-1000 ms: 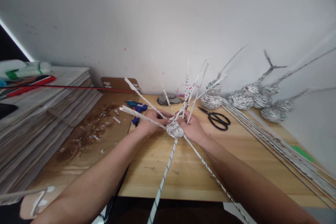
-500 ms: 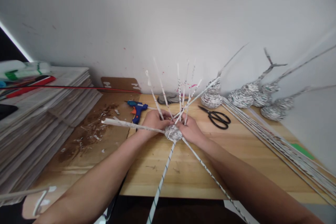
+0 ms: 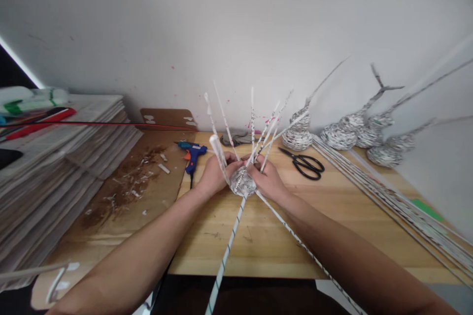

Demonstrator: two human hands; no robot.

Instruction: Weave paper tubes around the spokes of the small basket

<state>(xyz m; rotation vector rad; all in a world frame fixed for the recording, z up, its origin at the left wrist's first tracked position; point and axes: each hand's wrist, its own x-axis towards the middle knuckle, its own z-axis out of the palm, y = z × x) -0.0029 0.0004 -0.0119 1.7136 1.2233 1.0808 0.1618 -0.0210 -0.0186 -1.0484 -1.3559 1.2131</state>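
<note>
Between my hands, over the wooden table, is a small round woven paper base (image 3: 242, 182) made of coiled newspaper tubes. Several paper tubes stand up from its far side, and a striped tube (image 3: 229, 247) and a speckled tube (image 3: 291, 233) run from it towards me. My left hand (image 3: 218, 173) is closed on the base's left edge, thumb on top. A thick white tube (image 3: 217, 150) rises beside that thumb. On the right edge, my right hand (image 3: 268, 178) grips the base, thumb near the middle and fingers among the upright tubes. Most fingertips are hidden.
Beyond my left hand lies a blue glue gun (image 3: 192, 153). Black scissors (image 3: 305, 163) rest to the right. Woven gourd shapes (image 3: 296, 137) line the wall, with loose paper tubes (image 3: 384, 197) near them. A tall stack of newspapers (image 3: 66, 172) and paper scraps (image 3: 129, 182) occupy the left.
The thick white tube, which pointed out to the left, now stands up beside my left thumb. Some upright tubes on the right have shifted. Both hands remain on the woven base.
</note>
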